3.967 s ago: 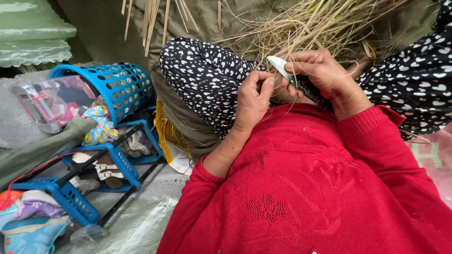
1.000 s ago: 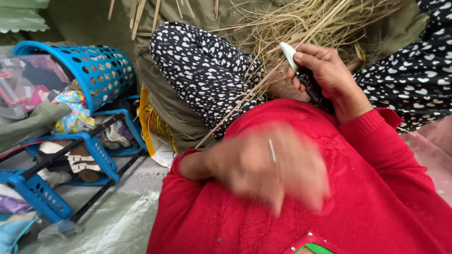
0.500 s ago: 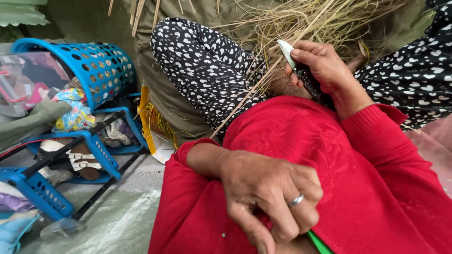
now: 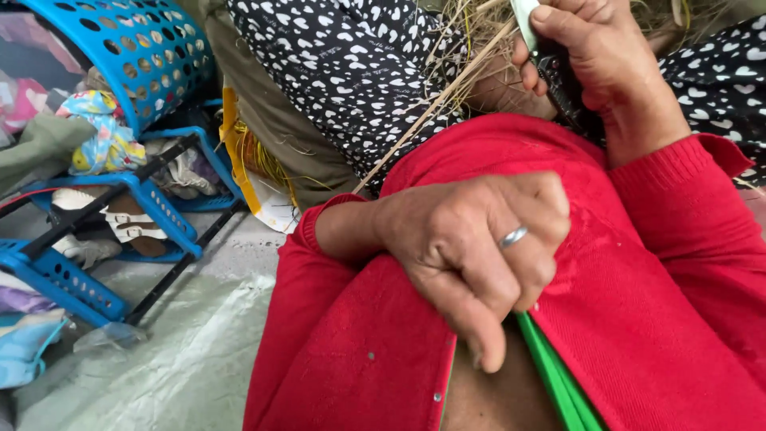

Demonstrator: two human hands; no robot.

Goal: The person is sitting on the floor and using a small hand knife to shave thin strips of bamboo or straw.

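Two hands show in the view, both coming out of red sleeves. The left hand point(image 4: 479, 255) is near, at the middle, with its fingers curled loosely over the edge of the red cardigan point(image 4: 638, 319); it grips the cloth lightly and wears a silver ring point(image 4: 514, 236). The right hand point(image 4: 594, 60) is far, at the upper right, closed firmly around a small knife point(image 4: 542, 48) with a pale blade and a dark handle. Just beside this hand, on the far side, lies a bundle of dry straw point(image 4: 471, 48), and one long stalk point(image 4: 423, 120) runs down to the left across the black cloth with white hearts point(image 4: 351, 72). At the far left stands a blue plastic basket point(image 4: 136, 56) over a blue rack point(image 4: 152, 207) with sandals. A grey-green sheet point(image 4: 175, 351) covers the ground at the near left.
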